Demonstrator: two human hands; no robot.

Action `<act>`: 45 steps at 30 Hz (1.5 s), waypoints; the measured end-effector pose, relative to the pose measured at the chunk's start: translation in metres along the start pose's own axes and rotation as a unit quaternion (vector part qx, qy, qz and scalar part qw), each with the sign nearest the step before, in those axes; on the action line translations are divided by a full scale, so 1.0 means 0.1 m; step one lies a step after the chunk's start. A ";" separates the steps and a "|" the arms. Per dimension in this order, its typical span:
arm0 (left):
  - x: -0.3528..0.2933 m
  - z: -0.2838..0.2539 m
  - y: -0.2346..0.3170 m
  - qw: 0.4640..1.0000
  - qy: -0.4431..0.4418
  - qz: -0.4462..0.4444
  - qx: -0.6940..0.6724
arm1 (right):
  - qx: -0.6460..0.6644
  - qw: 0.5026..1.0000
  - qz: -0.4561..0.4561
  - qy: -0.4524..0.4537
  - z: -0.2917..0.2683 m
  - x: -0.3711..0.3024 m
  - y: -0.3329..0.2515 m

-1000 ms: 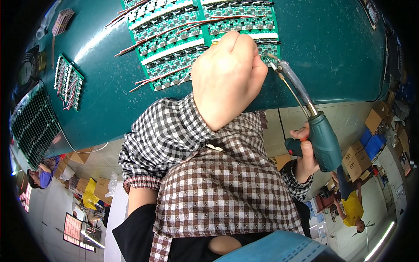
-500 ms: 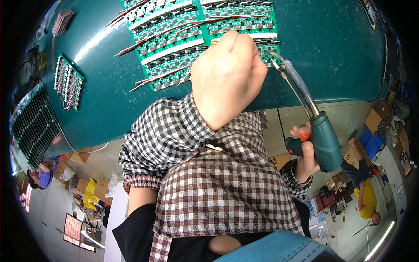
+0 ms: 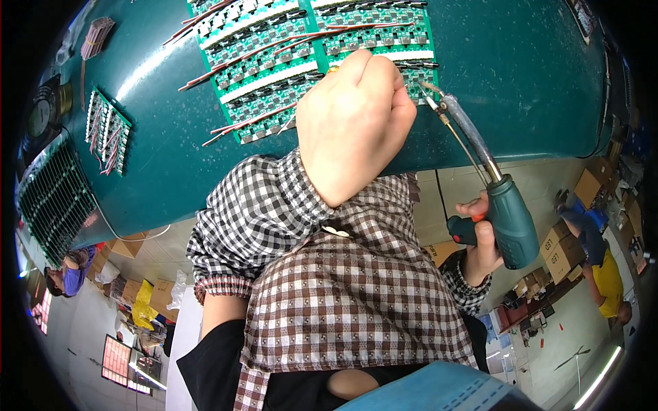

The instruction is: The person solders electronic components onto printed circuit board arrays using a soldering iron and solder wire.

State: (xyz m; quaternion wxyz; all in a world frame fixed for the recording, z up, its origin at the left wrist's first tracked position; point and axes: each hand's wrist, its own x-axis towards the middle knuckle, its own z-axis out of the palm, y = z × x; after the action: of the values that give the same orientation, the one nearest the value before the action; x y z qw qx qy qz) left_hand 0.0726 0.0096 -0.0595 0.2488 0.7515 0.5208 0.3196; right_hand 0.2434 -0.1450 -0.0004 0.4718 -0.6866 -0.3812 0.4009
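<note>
a panel of green circuit boards (image 3: 267,70) lies on the dark green tabletop (image 3: 521,89), directly ahead of the person. the left hand (image 3: 356,130) is curled into a loose fist over the panel's near edge, its back turned up and covering part of the lower rows; the fingertips are hidden, so i cannot tell whether they pinch anything or press on the boards.

the right hand (image 3: 482,250) is wrapped around the handle of a green soldering gun (image 3: 514,226), lower and to the right of the panel, off the table's near edge. the gun's long barrel slants up and leftward, with a thin feed tube (image 3: 462,142) running alongside, and its bent tip (image 3: 432,88) reaches the panel's near right corner, just beside the left hand. whether the tip touches a solder point or sits slightly above it is hard to make out.

thin red-brown and white wires (image 3: 233,64) lie across the panel and jut past its left edge. farther left, well apart from both hands, are a smaller board piece (image 3: 107,133) with similar wires and a banded wire bundle (image 3: 97,38).
</note>
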 end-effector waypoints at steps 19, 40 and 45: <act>-0.02 0.03 -0.01 1.000 0.016 0.005 -0.015 | 0.031 1.000 -0.003 0.004 -0.02 0.01 0.03; -0.01 0.04 0.00 1.000 0.008 0.011 0.001 | 0.041 0.999 0.012 -0.013 -0.02 0.00 0.03; 0.00 0.03 0.00 1.000 0.010 0.011 0.003 | 0.040 0.999 0.019 -0.016 -0.01 0.01 0.02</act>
State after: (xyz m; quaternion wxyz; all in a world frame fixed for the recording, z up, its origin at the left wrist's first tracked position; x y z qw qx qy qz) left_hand 0.0751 0.0099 -0.0615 0.2380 0.7549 0.5155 0.3281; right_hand 0.2451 -0.1450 -0.0021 0.4848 -0.6676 -0.3599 0.4356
